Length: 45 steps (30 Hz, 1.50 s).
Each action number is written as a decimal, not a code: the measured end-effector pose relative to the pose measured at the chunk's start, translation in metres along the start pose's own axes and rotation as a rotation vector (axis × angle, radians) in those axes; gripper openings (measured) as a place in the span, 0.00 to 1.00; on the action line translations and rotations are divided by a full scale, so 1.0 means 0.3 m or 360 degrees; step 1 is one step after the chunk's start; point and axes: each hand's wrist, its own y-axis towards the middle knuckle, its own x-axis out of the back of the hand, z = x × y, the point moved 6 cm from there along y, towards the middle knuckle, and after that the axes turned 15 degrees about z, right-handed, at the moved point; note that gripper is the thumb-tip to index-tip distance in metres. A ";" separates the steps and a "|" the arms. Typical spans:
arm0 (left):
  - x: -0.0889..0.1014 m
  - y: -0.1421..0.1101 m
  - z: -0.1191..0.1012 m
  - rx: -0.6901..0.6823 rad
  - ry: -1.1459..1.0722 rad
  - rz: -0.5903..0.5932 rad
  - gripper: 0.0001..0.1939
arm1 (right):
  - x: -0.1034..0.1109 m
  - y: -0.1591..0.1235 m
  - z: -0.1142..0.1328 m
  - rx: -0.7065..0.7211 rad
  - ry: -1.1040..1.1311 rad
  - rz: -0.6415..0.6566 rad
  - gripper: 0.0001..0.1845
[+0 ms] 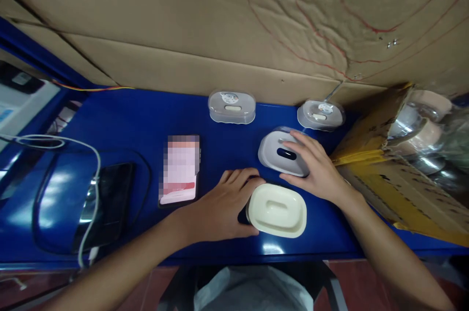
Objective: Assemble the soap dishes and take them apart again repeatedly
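Observation:
A cream oval container with rounded corners and a raised bar in its recessed face is on the blue table near the front edge. My left hand grips its left end, fingers behind and thumb in front. Just beyond, a translucent oval cover with a slot, dark blue showing through it, lies tilted. Around its right side my right hand is closed, thumb at the near edge and fingers over the top. Whether the cover rests on the table is unclear.
Two clear-covered oval boxes with round stickers stand along the cardboard wall. A lit phone, a dark device and a white cable lie left. An open carton of plastic-wrapped parts stands right.

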 end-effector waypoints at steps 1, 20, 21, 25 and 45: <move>-0.007 0.001 -0.004 0.0024 0.0063 0.0024 0.48 | -0.013 0.008 0.010 0.0015 -0.0044 0.0029 0.38; -0.070 -0.009 0.000 0.0204 0.0373 0.0037 0.51 | -0.110 0.315 0.179 0.0202 0.0022 0.0594 0.38; -0.071 -0.010 -0.003 0.0194 0.0382 0.0008 0.53 | -0.111 0.323 0.172 0.0198 0.0051 0.0631 0.40; -0.059 -0.020 -0.054 -0.0075 0.0495 -0.0176 0.53 | -0.055 0.380 0.123 0.0242 0.0250 0.0614 0.44; -0.046 0.020 -0.068 -0.0359 0.0857 -0.0397 0.05 | -0.007 0.690 -0.030 -0.0315 0.0012 0.0362 0.60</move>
